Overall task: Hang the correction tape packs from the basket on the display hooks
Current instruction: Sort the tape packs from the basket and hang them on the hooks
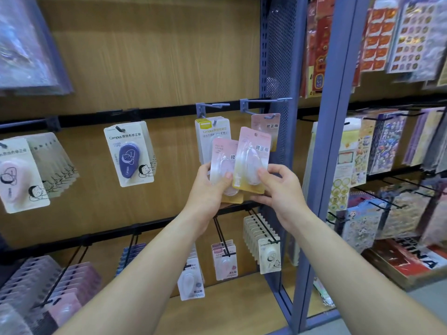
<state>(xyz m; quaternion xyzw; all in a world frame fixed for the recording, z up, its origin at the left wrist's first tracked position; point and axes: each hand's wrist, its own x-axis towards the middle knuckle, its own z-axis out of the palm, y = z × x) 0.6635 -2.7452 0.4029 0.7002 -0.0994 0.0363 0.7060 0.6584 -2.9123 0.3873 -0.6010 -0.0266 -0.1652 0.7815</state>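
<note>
left hand (212, 187) gripping pink pack (223, 165), right hand (278, 187) pinching another pack (252, 163)

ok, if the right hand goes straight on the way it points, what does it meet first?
Probably the left hand's pack. The right hand points up and left, and the right hand's pack already overlaps it. The left hand is close too. Yellow-topped hanging packs lie beyond; depth unclear.

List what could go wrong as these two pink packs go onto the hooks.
1. The right hand and left hand hold overlapping packs; drawing the right pack away may drag the left pack loose.
2. The right pack's small hang hole could miss the blue hook and knock the hung pink pack.
3. The neighbouring yellow-topped packs differ; hanging there would likely mix stock.
</note>
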